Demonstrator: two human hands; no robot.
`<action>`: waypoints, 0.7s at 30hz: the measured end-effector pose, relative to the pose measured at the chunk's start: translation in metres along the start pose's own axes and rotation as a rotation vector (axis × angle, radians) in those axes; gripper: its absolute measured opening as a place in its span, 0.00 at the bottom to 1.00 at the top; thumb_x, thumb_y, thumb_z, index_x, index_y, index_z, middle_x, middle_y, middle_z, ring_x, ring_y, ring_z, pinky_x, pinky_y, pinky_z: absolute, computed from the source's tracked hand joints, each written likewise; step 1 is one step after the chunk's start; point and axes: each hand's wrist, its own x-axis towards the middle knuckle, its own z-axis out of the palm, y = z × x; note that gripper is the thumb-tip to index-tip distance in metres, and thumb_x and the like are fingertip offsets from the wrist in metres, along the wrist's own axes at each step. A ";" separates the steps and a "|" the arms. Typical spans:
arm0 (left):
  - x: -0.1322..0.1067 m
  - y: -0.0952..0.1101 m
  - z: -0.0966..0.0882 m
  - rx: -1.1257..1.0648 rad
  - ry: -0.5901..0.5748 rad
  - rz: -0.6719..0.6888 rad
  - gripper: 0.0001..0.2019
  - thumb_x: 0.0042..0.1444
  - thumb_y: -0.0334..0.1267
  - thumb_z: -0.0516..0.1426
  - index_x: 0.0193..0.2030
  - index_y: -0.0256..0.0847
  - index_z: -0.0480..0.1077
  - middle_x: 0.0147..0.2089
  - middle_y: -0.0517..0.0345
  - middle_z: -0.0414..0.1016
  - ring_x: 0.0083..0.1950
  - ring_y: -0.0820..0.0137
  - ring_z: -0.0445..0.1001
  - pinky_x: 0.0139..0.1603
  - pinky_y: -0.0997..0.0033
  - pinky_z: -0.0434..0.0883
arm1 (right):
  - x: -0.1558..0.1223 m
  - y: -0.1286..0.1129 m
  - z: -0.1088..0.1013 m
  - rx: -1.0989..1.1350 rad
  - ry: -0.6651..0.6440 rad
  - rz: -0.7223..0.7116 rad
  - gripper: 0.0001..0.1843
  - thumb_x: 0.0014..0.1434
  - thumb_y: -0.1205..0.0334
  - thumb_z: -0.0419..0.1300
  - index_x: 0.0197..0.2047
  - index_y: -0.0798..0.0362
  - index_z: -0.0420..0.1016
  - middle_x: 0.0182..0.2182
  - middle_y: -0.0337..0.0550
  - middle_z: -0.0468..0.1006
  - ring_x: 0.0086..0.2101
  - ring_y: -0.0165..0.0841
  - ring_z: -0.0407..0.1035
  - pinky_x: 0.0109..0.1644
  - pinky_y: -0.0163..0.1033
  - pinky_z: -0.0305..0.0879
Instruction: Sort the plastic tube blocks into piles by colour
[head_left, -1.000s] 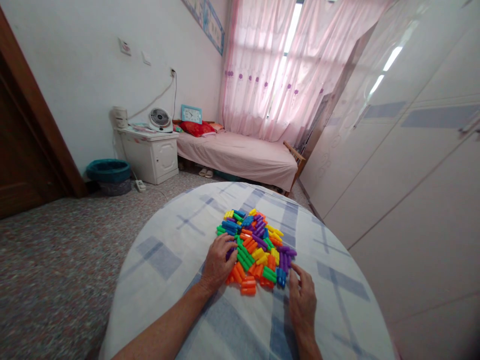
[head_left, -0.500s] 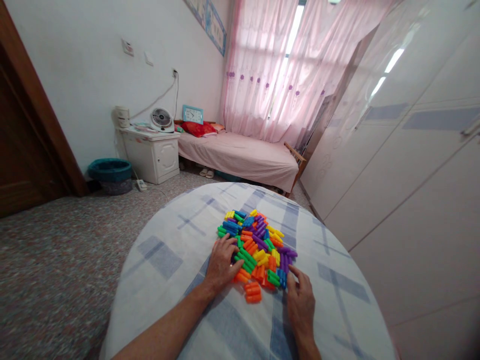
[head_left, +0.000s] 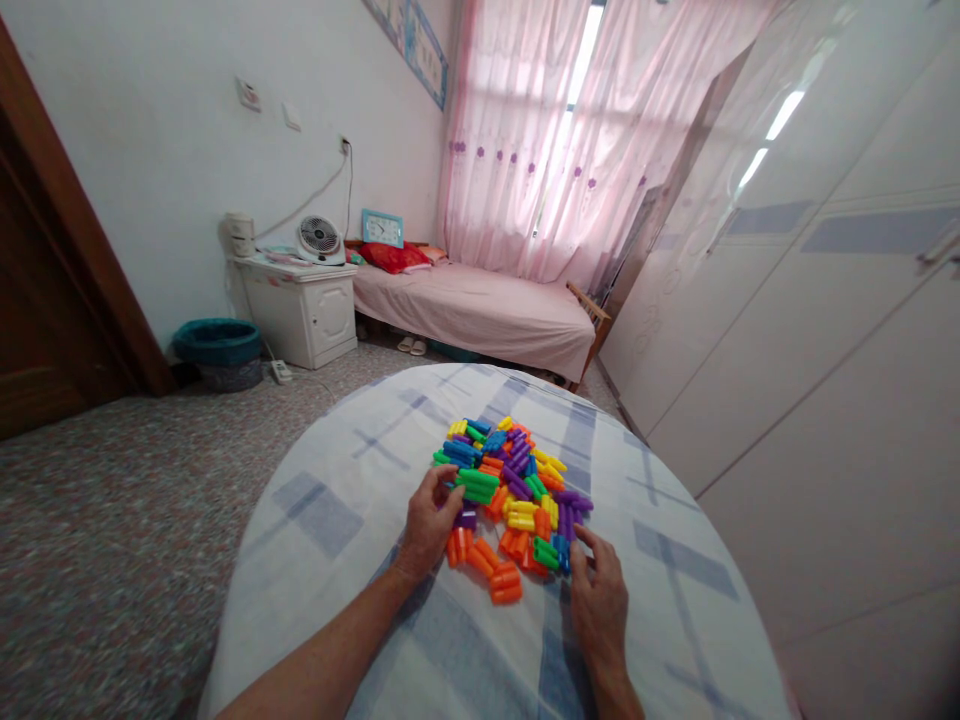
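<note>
My left hand [head_left: 430, 520] is closed on a green ribbed plastic toy block [head_left: 478, 486], pinched at its left end between thumb and fingers above the pile. Around it lie many coloured blocks of the same ribbed kind: purple [head_left: 517, 484], yellow [head_left: 521, 514], blue [head_left: 461, 453] and orange. Close to me, an orange block [head_left: 506, 583] sits at the pile's near edge. My right hand [head_left: 600, 588] rests at the right side of the pile, fingers apart and slightly curled, beside a blue block [head_left: 560, 552]. It holds nothing.
The pile lies on a round table with a blue and white checked cloth [head_left: 315, 510]. Beyond it stand a bed [head_left: 480, 300], a white cabinet [head_left: 330, 315] with a fan [head_left: 320, 238], and a lined bin [head_left: 217, 345]. White wardrobe doors [head_left: 787, 370] rise on the right.
My left hand has taken hold of a green block and lifted it up and left from the pile, uncovering orange and purple blocks beneath. My right hand has stayed nearly still.
</note>
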 end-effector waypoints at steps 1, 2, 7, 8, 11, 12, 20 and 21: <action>0.000 0.000 0.001 -0.030 -0.013 -0.011 0.15 0.54 0.39 0.56 0.48 0.41 0.66 0.39 0.58 0.72 0.35 0.73 0.73 0.36 0.73 0.72 | 0.000 0.000 0.000 0.001 -0.005 -0.004 0.22 0.59 0.49 0.47 0.47 0.54 0.70 0.45 0.49 0.72 0.45 0.40 0.66 0.51 0.45 0.60; -0.001 0.000 0.002 -0.046 -0.031 -0.015 0.16 0.54 0.38 0.55 0.50 0.41 0.65 0.41 0.57 0.72 0.37 0.72 0.73 0.37 0.72 0.72 | 0.000 0.000 0.001 0.000 -0.011 -0.005 0.22 0.59 0.49 0.47 0.48 0.55 0.70 0.45 0.49 0.72 0.45 0.40 0.66 0.51 0.45 0.60; -0.007 0.008 0.003 0.006 -0.185 0.039 0.22 0.54 0.34 0.54 0.57 0.43 0.63 0.48 0.54 0.73 0.43 0.70 0.74 0.45 0.68 0.73 | 0.000 0.002 0.001 -0.020 -0.024 0.018 0.23 0.58 0.49 0.47 0.48 0.55 0.69 0.45 0.49 0.72 0.46 0.40 0.65 0.52 0.45 0.59; -0.007 0.009 0.002 0.050 -0.190 0.062 0.21 0.54 0.34 0.53 0.57 0.44 0.63 0.47 0.55 0.73 0.43 0.71 0.74 0.45 0.67 0.72 | 0.000 0.003 0.001 -0.020 -0.025 0.031 0.23 0.58 0.49 0.47 0.48 0.55 0.70 0.45 0.49 0.72 0.46 0.40 0.65 0.52 0.45 0.59; -0.004 0.008 -0.001 0.172 -0.118 0.105 0.17 0.55 0.34 0.52 0.52 0.43 0.66 0.43 0.57 0.74 0.38 0.73 0.73 0.42 0.70 0.72 | 0.002 0.008 0.001 -0.007 -0.033 0.088 0.24 0.57 0.49 0.47 0.48 0.55 0.70 0.45 0.49 0.72 0.45 0.40 0.66 0.52 0.45 0.60; -0.003 0.007 -0.003 0.201 -0.089 0.109 0.15 0.55 0.33 0.52 0.50 0.42 0.67 0.42 0.58 0.74 0.37 0.73 0.73 0.40 0.71 0.72 | 0.002 0.009 0.001 -0.002 -0.035 0.104 0.24 0.57 0.49 0.47 0.48 0.55 0.70 0.45 0.49 0.73 0.45 0.40 0.66 0.51 0.45 0.60; 0.016 0.009 -0.023 0.502 0.057 0.202 0.11 0.53 0.30 0.50 0.43 0.40 0.69 0.39 0.57 0.71 0.39 0.71 0.71 0.43 0.70 0.69 | 0.004 0.012 0.001 0.017 -0.038 0.140 0.24 0.56 0.49 0.48 0.48 0.54 0.71 0.45 0.49 0.74 0.46 0.40 0.67 0.52 0.44 0.60; 0.019 0.008 -0.028 0.556 0.078 0.186 0.11 0.52 0.30 0.50 0.42 0.40 0.69 0.40 0.56 0.71 0.39 0.70 0.71 0.43 0.69 0.68 | 0.005 0.012 0.000 0.020 -0.042 0.144 0.24 0.55 0.49 0.48 0.48 0.54 0.71 0.45 0.49 0.73 0.46 0.40 0.67 0.52 0.45 0.60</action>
